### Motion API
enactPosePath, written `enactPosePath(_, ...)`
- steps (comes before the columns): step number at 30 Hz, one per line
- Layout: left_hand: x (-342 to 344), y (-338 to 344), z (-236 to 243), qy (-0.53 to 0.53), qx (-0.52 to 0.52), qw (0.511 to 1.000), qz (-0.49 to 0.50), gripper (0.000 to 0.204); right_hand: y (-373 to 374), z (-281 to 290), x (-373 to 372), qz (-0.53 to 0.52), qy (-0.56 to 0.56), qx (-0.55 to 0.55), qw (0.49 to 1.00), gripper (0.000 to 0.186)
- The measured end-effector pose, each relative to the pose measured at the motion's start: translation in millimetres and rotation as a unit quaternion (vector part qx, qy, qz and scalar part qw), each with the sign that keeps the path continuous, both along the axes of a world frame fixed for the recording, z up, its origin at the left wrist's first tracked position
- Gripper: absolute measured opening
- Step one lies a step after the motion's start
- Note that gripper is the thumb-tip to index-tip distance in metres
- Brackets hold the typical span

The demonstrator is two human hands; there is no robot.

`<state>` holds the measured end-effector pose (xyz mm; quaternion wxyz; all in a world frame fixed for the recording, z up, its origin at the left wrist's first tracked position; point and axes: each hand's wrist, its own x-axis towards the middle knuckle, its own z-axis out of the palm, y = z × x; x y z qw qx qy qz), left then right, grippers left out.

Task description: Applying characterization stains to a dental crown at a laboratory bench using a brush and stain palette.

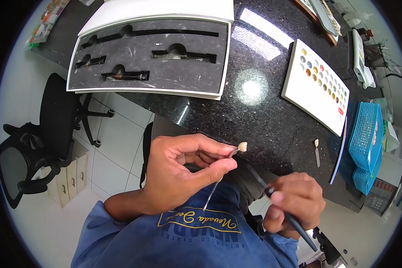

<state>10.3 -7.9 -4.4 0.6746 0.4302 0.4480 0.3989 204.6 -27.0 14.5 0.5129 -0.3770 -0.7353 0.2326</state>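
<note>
Near the middle of the view, my left hand (178, 167) pinches a thin metal holder (212, 194) between thumb and fingers. At the holder's tip sits a small cream-coloured dental crown (242, 146), raised near the dark counter's edge. My right hand (299, 203) grips a slim tool with a dark handle (302, 231), below and to the right of the crown. Its narrow tip (256, 175) points up-left toward the crown and stays apart from it. Motion blurs that tip, so I cannot tell whether it is a brush or a blade.
On the black speckled counter (201, 114) lies an opened white case (225, 67) with a dark foam insert. A white palette (299, 87) with coloured dots is at right. Beyond it are a tooth-shaped tab (317, 154) and blue baskets (364, 138). An office chair (56, 116) stands left.
</note>
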Motion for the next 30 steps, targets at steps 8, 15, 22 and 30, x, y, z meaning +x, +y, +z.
enactPosePath(8,-0.9,0.9,-1.7,0.012,0.021,1.000,0.003,0.013,8.7,-3.1,-8.2,-0.025,-0.027,0.002,0.999,0.019)
enactPosePath(15,-2.8,1.0,-2.2,0.017,0.022,1.000,-0.003,0.013,9.2,-5.0,-6.8,-0.020,-0.035,-0.002,0.999,0.020)
enactPosePath(22,-2.2,1.2,-0.7,0.017,0.014,1.000,-0.001,0.013,9.1,-2.3,-5.3,-0.007,-0.038,-0.008,0.999,0.020)
enactPosePath(30,0.0,-1.1,-4.3,0.007,0.006,1.000,0.024,0.018,9.8,0.1,-6.2,0.018,-0.034,-0.016,0.999,0.019)
